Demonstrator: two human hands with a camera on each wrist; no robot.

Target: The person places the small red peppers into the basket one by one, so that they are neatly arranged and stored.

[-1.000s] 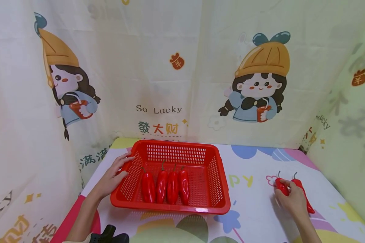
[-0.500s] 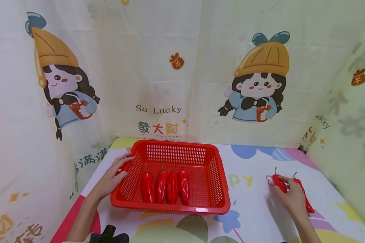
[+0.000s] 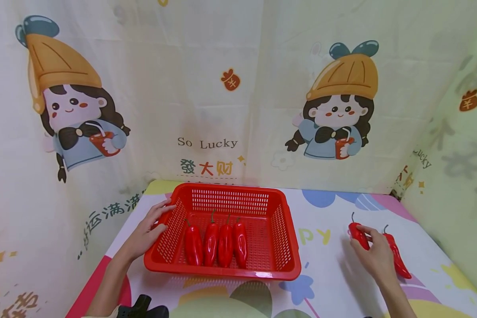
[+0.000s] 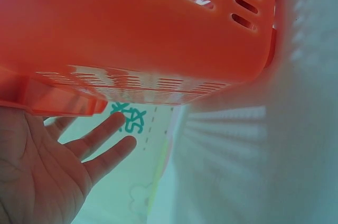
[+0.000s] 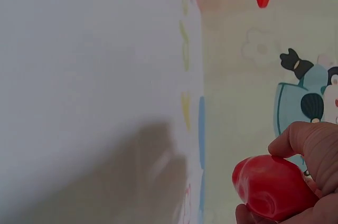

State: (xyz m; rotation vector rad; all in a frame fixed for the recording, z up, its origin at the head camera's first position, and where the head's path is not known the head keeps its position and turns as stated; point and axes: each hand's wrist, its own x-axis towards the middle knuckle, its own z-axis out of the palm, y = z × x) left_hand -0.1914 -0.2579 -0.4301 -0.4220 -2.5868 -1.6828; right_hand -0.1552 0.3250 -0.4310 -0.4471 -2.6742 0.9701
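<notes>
My right hand (image 3: 376, 256) pinches a red chili pepper (image 3: 356, 230) between thumb and fingers, with its thin dark stem pointing away. Close up in the right wrist view, the glossy tip of this pepper (image 5: 274, 186) shows above its shadow on the table. Just right of that hand lies another red pepper (image 3: 399, 260). At the left side of a red plastic basket (image 3: 262, 274), my left hand (image 3: 145, 235) rests against the rim. Its fingers (image 4: 108, 158) are straight and spread along the outer wall. Several red peppers (image 3: 210, 244) lie side by side inside the basket.
A white tablecloth (image 3: 322, 282) with colourful prints covers the table. Printed curtains (image 3: 262, 110) hang behind it and on both sides. A black strap-like object (image 3: 143, 307) shows by the left forearm.
My right hand has lifted its pepper and carried it left and slightly away, apart from the other pepper on the table. The left hand and basket stay put; the left curtain has shifted.
</notes>
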